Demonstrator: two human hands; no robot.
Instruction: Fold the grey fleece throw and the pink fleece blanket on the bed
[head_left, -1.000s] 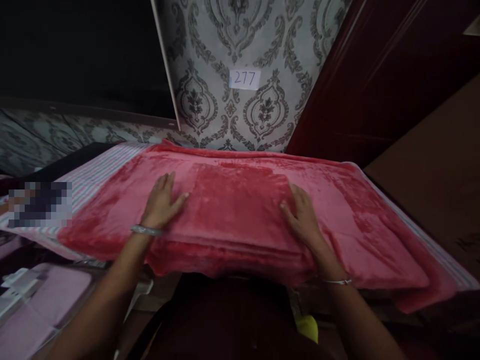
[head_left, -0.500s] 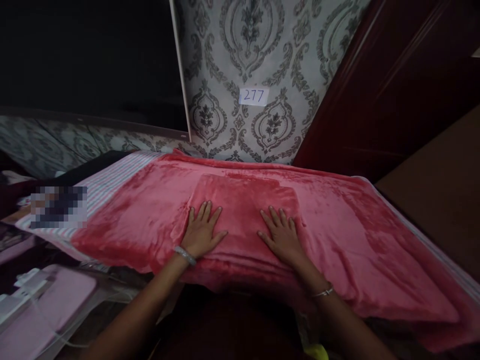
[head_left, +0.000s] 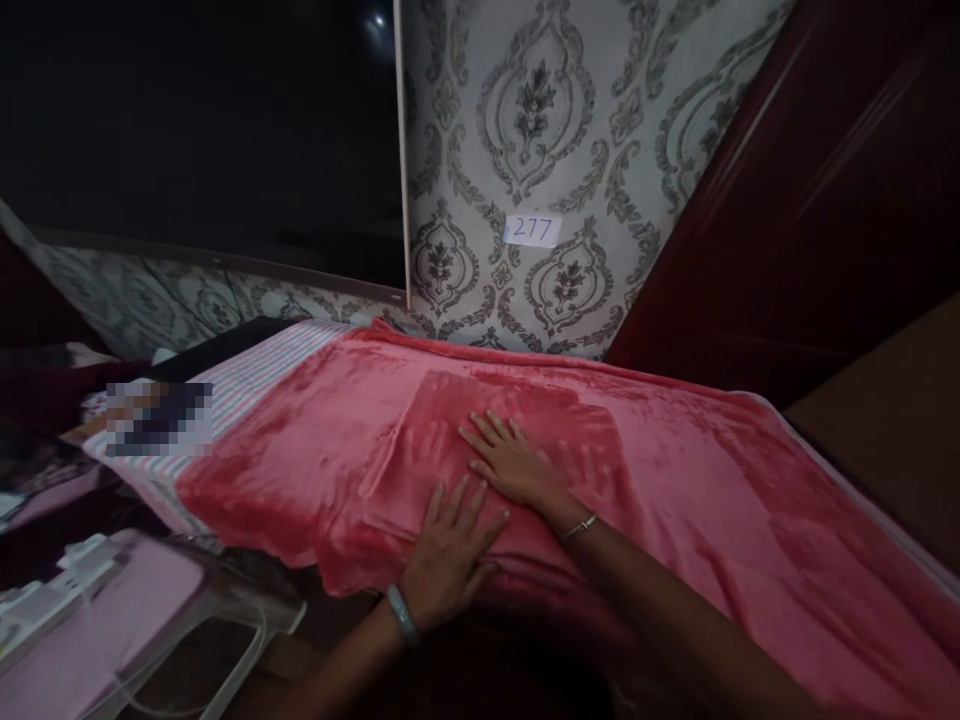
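A folded red plush blanket (head_left: pixel 600 425) lies as a rough square on a larger pink-red plush cover (head_left: pixel 300 430). My right hand (head_left: pixel 514 460) rests flat on the folded piece near its middle, fingers spread and pointing left. Closer to me, my left hand (head_left: pixel 452 550) is at the folded piece's front edge, its fingers apart on the fabric. Faint hand-shaped marks show in the pile. Neither hand grips anything. A bangle circles each wrist.
A striped cloth (head_left: pixel 274 365) lies under the cover's left end. Behind stand a dark television screen (head_left: pixel 210 140) and a patterned wall with a paper label (head_left: pixel 533 230). A dark red panel (head_left: pixel 810 200) rises at right. A power strip (head_left: pixel 82 570) sits on a pink surface at lower left.
My right hand has slid left to the middle of the folded blanket. My left hand has drawn back toward its front edge. The view has shifted a little to the left.
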